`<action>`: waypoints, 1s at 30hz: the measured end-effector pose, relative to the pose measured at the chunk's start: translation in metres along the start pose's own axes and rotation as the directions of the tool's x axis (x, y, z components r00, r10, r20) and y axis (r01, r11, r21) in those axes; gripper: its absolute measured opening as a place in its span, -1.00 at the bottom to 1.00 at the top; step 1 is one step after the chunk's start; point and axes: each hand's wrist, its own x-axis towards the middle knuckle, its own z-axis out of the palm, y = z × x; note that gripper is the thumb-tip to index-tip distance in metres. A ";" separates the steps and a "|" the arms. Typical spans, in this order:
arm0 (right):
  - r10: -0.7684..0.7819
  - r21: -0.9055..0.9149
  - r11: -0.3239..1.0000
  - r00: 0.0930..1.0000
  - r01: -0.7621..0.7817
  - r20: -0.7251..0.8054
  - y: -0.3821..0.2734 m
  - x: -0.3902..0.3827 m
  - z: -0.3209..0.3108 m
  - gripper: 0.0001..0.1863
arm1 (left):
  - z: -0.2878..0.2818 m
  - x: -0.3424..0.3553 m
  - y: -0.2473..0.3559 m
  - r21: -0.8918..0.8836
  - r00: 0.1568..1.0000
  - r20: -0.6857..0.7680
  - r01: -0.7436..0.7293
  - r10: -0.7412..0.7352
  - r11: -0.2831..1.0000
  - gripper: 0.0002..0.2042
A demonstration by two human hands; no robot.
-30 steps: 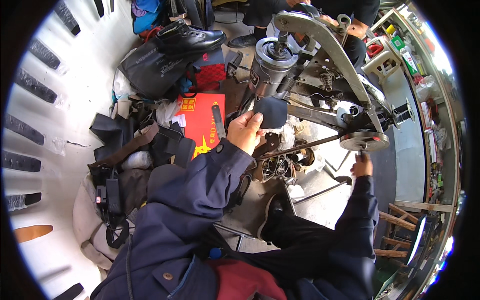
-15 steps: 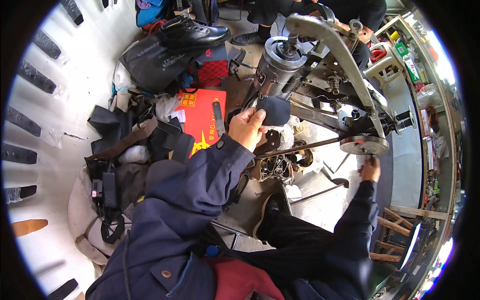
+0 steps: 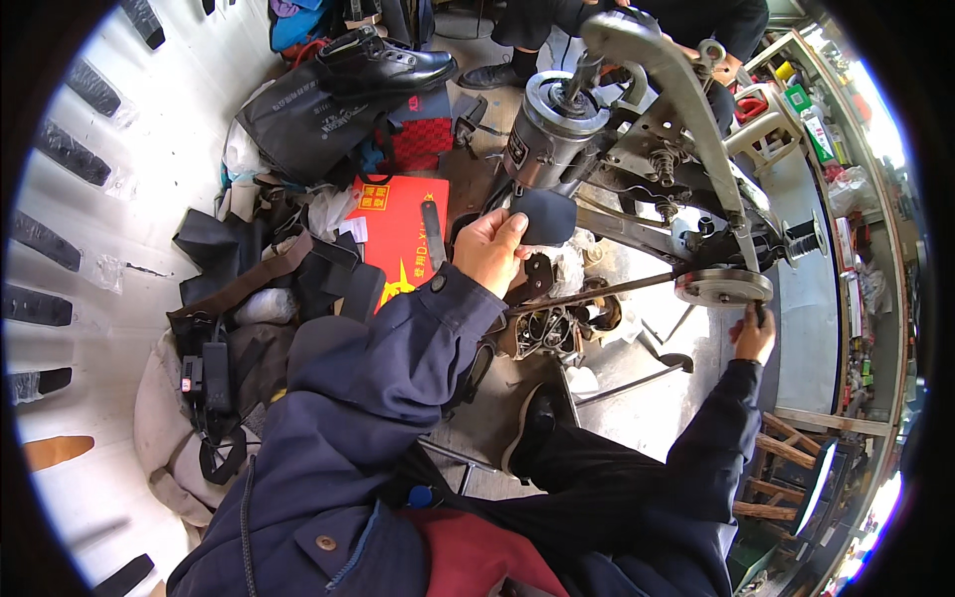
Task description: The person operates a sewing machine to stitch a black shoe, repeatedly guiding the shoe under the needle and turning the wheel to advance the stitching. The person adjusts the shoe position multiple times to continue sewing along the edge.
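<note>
A hand-cranked shoe-repair sewing machine (image 3: 686, 134) stands before me, its metal arm reaching up and across. My left hand (image 3: 487, 249) pinches the near edge of a flat black piece of material (image 3: 545, 217), thumb on top, beneath the cylindrical head (image 3: 557, 134). The needle is too small to make out. At the machine's right, my right hand (image 3: 753, 336) is closed round the crank handle (image 3: 761, 312) at the lower right rim of the handwheel (image 3: 723, 287). A thread spool (image 3: 804, 242) sits above the wheel.
Left of the machine lie a red box (image 3: 410, 214), a black shoe (image 3: 388, 62) and dark scraps (image 3: 219, 254). Below is an open box of small parts (image 3: 542, 333). Another person's leg and shoe (image 3: 497, 75) show beyond; shelves (image 3: 846, 199) line the right.
My right hand has moved round with the crank, a little right and upward from below the wheel, and the machine's arm has shifted slightly. The left hand and black piece barely moved.
</note>
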 end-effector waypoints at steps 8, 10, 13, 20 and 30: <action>0.226 -0.097 0.973 0.799 -0.207 0.557 -0.009 -0.061 0.076 -0.70 | 0.002 0.001 -0.002 0.000 0.999 -0.016 -0.043 0.043 0.999 -0.78; -0.010 0.186 0.975 0.813 -0.121 0.582 -0.037 -0.064 0.062 -0.71 | -0.001 0.003 -0.003 0.041 0.999 -0.011 -0.043 0.043 0.998 -0.78; -0.178 0.223 0.968 0.943 0.116 0.281 -0.057 -0.037 0.016 -0.77 | -0.003 0.006 -0.006 0.026 0.999 0.002 -0.037 0.037 0.999 -0.78; 0.169 -0.046 0.985 0.986 -0.169 -0.008 0.026 -0.008 0.027 -0.82 | 0.000 0.006 0.000 0.028 0.999 0.015 -0.043 0.043 0.999 -0.75; -0.165 0.264 0.962 0.923 0.073 0.347 -0.054 -0.045 0.029 -0.74 | 0.003 0.008 -0.001 0.007 0.999 0.006 -0.047 0.046 0.999 -0.75</action>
